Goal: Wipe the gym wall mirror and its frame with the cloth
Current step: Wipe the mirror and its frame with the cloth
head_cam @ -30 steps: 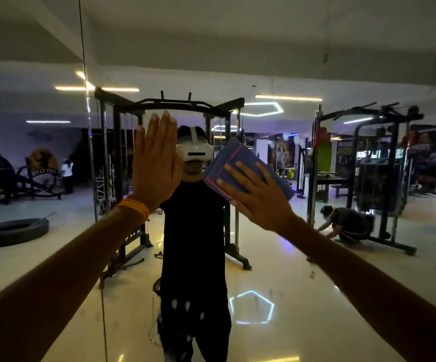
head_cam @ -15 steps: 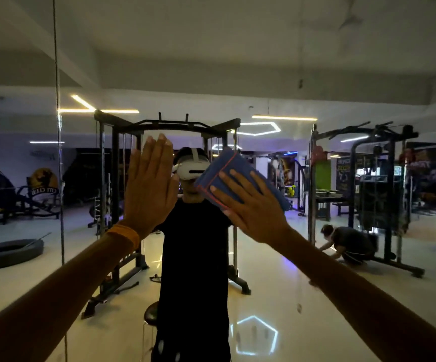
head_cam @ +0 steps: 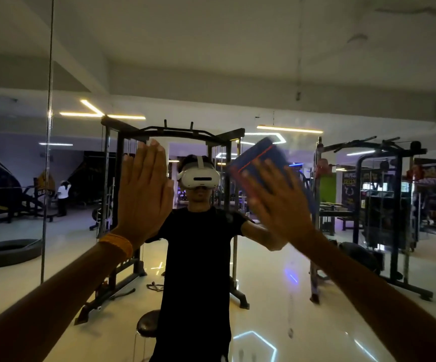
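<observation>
Pressing the cloth [head_cam: 260, 156] onto the mirror [head_cam: 237, 61], right hand [head_cam: 277, 205] spread over it; left hand [head_cam: 144, 197] flat.

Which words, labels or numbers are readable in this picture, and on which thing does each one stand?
No text reads with certainty; all signs show as reflections in the mirror.
Yellow wall logo: has letters, too blurred to read.
Dark poster: lines of text, too small and blurred.
Far right banner: blurred, unreadable.
Cloth: red stripes only, no words visible.
</observation>
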Tool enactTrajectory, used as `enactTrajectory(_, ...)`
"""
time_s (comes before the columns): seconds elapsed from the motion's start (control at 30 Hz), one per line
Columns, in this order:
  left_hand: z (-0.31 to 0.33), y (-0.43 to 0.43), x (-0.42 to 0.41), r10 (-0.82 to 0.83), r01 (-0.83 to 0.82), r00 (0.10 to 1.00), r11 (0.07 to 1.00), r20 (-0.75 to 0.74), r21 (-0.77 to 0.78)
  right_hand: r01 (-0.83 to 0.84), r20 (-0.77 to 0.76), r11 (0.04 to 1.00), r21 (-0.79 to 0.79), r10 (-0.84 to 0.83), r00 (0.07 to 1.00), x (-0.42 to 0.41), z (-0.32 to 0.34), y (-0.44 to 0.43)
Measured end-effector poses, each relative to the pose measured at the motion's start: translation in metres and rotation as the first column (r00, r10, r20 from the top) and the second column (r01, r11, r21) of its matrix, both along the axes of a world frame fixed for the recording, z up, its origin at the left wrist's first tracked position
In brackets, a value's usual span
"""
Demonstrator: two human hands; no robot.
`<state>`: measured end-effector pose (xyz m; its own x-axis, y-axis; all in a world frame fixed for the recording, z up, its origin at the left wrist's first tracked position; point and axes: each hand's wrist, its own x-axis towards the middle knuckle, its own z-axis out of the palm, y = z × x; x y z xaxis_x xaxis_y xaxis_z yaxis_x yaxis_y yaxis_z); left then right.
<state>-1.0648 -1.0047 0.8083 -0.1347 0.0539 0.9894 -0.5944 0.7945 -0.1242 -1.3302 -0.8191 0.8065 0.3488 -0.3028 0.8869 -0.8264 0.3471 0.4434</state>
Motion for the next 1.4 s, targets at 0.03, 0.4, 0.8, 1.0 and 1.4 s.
enactTrajectory(0.03,-0.001,0.004,-0.004,-0.012,0.012,1.0,1.0,0.016,-0.017,0.021,0.128,0.997,-0.079,-0.011,0.992,-0.006,0.014,0.007)
enactTrajectory(0.4,-0.008,0.009,-0.028,0.034,-0.032,0.997,0.999,0.067,-0.028,0.013,-0.091,0.994,0.109,-0.003,0.996,-0.005,-0.053,0.002)
enactTrajectory(0.8,-0.086,0.014,-0.021,0.024,-0.026,0.994,0.999,0.111,0.022,0.013,-0.099,0.971,0.24,0.011,0.995,0.035,-0.165,-0.01)
enactTrajectory(1.0,-0.133,0.012,0.0,-0.014,0.004,0.985,0.998,0.17,0.06,0.032,0.405,0.982,-0.189,0.048,0.913,0.001,-0.122,0.012)
enactTrajectory(1.4,-0.155,0.006,-0.002,-0.059,0.053,0.988,0.998,0.141,0.045,0.07,0.412,0.979,-0.19,0.015,0.911,0.015,-0.159,0.008)
